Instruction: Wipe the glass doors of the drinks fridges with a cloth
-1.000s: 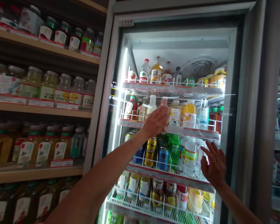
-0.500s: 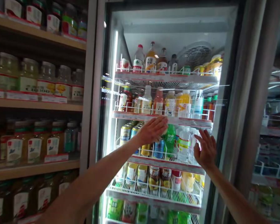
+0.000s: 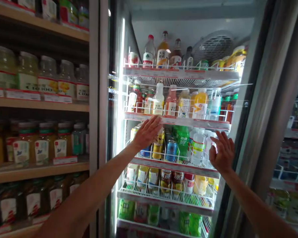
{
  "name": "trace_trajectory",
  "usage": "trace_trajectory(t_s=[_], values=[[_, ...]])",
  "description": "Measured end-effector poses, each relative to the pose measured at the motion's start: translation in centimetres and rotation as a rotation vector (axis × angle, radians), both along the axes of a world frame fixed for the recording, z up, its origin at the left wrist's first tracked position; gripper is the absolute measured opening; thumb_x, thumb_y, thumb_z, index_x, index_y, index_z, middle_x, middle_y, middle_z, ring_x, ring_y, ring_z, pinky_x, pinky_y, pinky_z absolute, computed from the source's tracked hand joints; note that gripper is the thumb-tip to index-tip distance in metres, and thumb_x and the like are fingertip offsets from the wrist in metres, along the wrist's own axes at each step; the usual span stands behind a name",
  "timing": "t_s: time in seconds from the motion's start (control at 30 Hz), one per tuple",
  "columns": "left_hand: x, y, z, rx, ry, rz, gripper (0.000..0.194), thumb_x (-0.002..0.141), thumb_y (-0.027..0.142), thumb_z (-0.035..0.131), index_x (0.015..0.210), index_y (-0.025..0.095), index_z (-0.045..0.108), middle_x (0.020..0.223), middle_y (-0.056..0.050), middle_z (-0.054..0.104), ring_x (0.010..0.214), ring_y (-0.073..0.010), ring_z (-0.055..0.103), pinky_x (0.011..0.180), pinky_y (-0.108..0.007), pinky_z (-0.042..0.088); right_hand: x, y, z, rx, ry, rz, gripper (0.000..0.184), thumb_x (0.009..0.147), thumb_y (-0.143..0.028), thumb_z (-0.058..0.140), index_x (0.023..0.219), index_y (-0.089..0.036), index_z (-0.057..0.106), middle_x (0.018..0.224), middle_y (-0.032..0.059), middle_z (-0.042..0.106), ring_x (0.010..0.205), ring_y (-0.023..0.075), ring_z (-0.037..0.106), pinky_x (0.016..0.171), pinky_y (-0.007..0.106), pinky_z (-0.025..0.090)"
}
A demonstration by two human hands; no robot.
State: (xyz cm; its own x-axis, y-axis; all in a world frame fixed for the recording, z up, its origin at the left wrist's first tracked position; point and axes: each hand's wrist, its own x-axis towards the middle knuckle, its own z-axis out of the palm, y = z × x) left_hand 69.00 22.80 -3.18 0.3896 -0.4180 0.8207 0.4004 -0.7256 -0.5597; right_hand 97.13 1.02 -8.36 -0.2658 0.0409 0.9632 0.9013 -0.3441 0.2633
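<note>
The left hand (image 3: 147, 134) is held out near the centre of the view, in front of the lit cooler (image 3: 173, 28), its fingers (image 3: 154, 124) stretched nearly straight and close together; nothing is seen to be gripped, though the palm is hidden. The right hand (image 3: 223, 152) is raised at about 4 o'clock from the centre, with its fingers parted and loosely bent, and nothing is seen between them. Whether anything is touched by either hand cannot be told. Nearest the left hand, a gold can (image 3: 158, 147) is seen between 4 and 5 o'clock, partly covered by the fingers, with a blue can (image 3: 171, 150) farther out at 4 o'clock and a green bottle (image 3: 182, 138) at 3 o'clock. At 1 o'clock from the same hand, a pale bottle (image 3: 158, 99) is stood upright on the shelf above, beside a pinkish bottle (image 3: 171, 102). At 9 o'clock from the right hand, a clear bottle with a yellow-green label (image 3: 198, 147) is stood upright, and an orange bottle (image 3: 200, 104) is placed at 11 o'clock. At 9 o'clock in the view, wooden shelves (image 3: 39, 105) are filled with rows of bottled drinks (image 3: 42, 147).
</note>
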Motion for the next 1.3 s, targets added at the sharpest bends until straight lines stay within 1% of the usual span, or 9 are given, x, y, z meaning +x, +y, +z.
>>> trace_trajectory(t_s=[0.17,0.27,0.43,0.57,0.7,0.83,0.97,1.2,1.3], values=[[-4.7,3.5,0.6,-0.220,-0.391,0.025,0.054,0.088,0.017,0.038,0.140,0.022,0.023,0.150,-0.009,0.019,0.139,-0.0227,0.017,0.111,-0.046,0.029,0.0,0.1,0.0,0.019,-0.020,0.003,0.034,0.078,-0.014,0.048,0.112,-0.016,0.054,0.131,0.0121,0.052,0.128,0.0256,0.041,0.107,0.046,0.030],[-2.9,2.0,-0.4,-0.191,-0.363,0.014,0.056,0.087,0.016,0.038,0.140,0.019,0.022,0.150,-0.010,0.018,0.139,-0.0238,0.013,0.110,-0.046,0.030,-0.1,0.2,-0.1,0.014,-0.010,-0.013,0.034,0.078,-0.015,0.048,0.112,-0.017,0.053,0.132,0.0117,0.051,0.129,0.0253,0.040,0.107,0.046,0.030],[1.4,-1.5,-1.7,0.049,0.053,-0.047,0.048,0.086,0.020,0.042,0.134,0.017,0.035,0.141,-0.008,0.040,0.138,-0.0234,0.018,0.109,-0.042,0.032,0.7,0.0,-0.1,0.015,-0.042,-0.031,0.034,0.079,-0.018,0.045,0.112,-0.016,0.054,0.129,0.0128,0.054,0.127,0.0257,0.042,0.105,0.047,0.033],[1.4,-1.1,-0.1,-0.212,-0.253,-0.065,0.049,0.088,0.021,0.037,0.135,0.013,0.032,0.142,-0.014,0.035,0.139,-0.0210,0.015,0.112,-0.044,0.026,0.2,-0.2,0.1,0.047,-0.053,0.009,0.036,0.078,-0.021,0.048,0.113,-0.020,0.055,0.127,0.0113,0.055,0.125,0.0265,0.045,0.104,0.047,0.035],[3.4,-3.4,1.1,-0.447,-0.364,-0.123,0.048,0.090,0.021,0.030,0.137,0.008,0.029,0.144,-0.014,0.032,0.140,-0.0181,0.010,0.112,-0.042,0.023,-5.2,1.5,1.5,0.029,-0.060,0.246,0.048,0.078,-0.019,0.049,0.126,-0.028,0.048,0.137,0.0074,0.046,0.128,0.0276,0.041,0.104,0.051,0.034],[5.0,-7.1,1.8,-0.602,-0.361,0.037,0.051,0.095,0.026,0.007,0.137,0.005,0.027,0.149,-0.010,0.022,0.139,-0.0124,0.006,0.112,-0.030,0.018,-12.3,6.1,3.2,-0.241,-0.142,0.500,0.058,0.084,-0.019,0.039,0.140,-0.027,0.026,0.145,0.0078,0.033,0.133,0.0236,0.034,0.104,0.048,0.037],[2.9,-7.1,0.7,-0.617,-0.388,0.139,0.059,0.092,0.018,-0.009,0.137,0.004,0.026,0.149,-0.004,0.025,0.136,0.0015,0.005,0.107,-0.010,0.014,-15.8,10.7,4.4,-0.305,-0.019,0.360,0.055,0.089,-0.035,0.032,0.142,-0.021,0.022,0.146,0.0151,0.028,0.136,0.0281,0.025,0.104,0.058,0.028],[1.0,-1.3,-4.0,-0.575,-0.446,0.179,0.044,0.094,0.026,0.021,0.131,0.011,0.041,0.145,-0.010,0.031,0.139,-0.0190,0.004,0.113,-0.042,0.018,-20.8,13.7,9.8,-0.300,0.101,0.145,0.058,0.084,-0.052,0.044,0.136,-0.027,0.036,0.143,0.0131,0.028,0.136,0.0326,0.019,0.106,0.063,0.011],[0.9,-0.3,-4.4,-0.518,-0.425,0.185,0.047,0.094,0.028,0.018,0.135,0.014,0.036,0.146,-0.010,0.029,0.140,-0.0217,0.004,0.111,-0.049,0.018,-19.4,13.6,11.8,-0.347,-0.011,0.138,0.049,0.088,-0.044,0.039,0.133,-0.025,0.040,0.150,0.0113,0.017,0.139,0.0306,0.010,0.106,0.062,0.010]])
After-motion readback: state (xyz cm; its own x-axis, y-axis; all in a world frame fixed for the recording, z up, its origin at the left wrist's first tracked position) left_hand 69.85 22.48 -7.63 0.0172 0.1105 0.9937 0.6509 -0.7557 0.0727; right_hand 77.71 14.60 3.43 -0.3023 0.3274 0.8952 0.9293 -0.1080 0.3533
